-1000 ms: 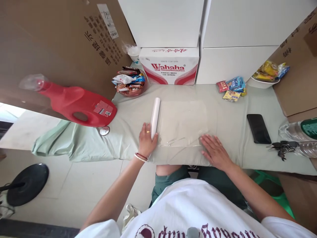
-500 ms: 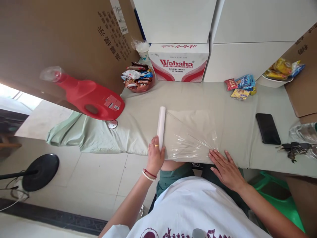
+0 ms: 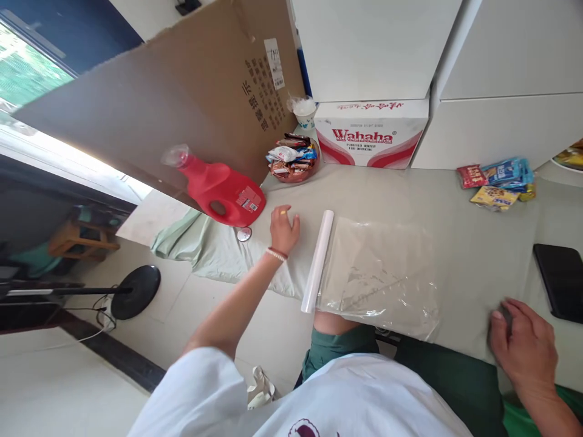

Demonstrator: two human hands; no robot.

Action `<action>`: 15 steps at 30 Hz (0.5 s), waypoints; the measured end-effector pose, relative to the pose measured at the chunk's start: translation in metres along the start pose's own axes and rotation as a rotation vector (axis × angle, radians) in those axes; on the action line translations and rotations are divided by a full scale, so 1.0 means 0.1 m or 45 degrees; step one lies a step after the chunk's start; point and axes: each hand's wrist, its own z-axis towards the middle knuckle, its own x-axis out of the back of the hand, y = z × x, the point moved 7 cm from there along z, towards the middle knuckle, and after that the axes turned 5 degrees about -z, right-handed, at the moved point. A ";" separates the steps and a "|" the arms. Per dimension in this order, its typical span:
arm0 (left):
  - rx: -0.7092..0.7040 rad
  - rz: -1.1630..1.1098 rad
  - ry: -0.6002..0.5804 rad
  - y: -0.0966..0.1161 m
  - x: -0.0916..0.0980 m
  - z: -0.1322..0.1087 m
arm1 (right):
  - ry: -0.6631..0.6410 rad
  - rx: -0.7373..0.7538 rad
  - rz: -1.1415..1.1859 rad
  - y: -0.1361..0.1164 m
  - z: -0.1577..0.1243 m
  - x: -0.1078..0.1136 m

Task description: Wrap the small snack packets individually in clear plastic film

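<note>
A roll of clear plastic film [image 3: 317, 261] lies at the table's front edge, with an unrolled sheet [image 3: 382, 273] spread to its right and hanging slightly over the edge. My left hand [image 3: 285, 229] is above the table, left of the roll and just right of a red jug [image 3: 228, 191] with a handle; its fingers are loosely bent and hold nothing. Near the front edge at the right, my right hand [image 3: 523, 343] rests with curled fingers and the thumb apart, nothing visible in it. Neither hand touches the film.
Behind stand a Wahaha water carton [image 3: 371, 136], a bowl of wrapped snacks [image 3: 296, 167] and a paper cup [image 3: 304, 114]. Snack packets [image 3: 496, 182] lie at the back right, a black phone [image 3: 562, 279] at the right. A small round object [image 3: 244, 234] sits by the jug.
My left hand has let go of the roll and moved left toward the jug. My right hand has left the sheet and moved right. The view has turned left.
</note>
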 end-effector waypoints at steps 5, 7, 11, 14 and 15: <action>-0.066 0.229 -0.160 0.02 -0.43 1.18 | -0.034 0.066 -0.053 -0.03 -0.02 -0.12; -0.043 0.277 -0.158 0.02 -0.57 1.39 | -0.023 0.066 -0.066 -0.05 -0.02 -0.10; -0.004 0.294 -0.093 0.01 -0.72 1.48 | -0.032 0.086 -0.082 -0.08 0.02 -0.08; -0.008 0.297 -0.075 0.03 -0.76 1.38 | -0.011 0.109 -0.093 -0.09 0.01 -0.07; -0.047 0.281 -0.105 0.06 -0.78 1.32 | -0.005 0.115 -0.092 -0.09 0.01 -0.07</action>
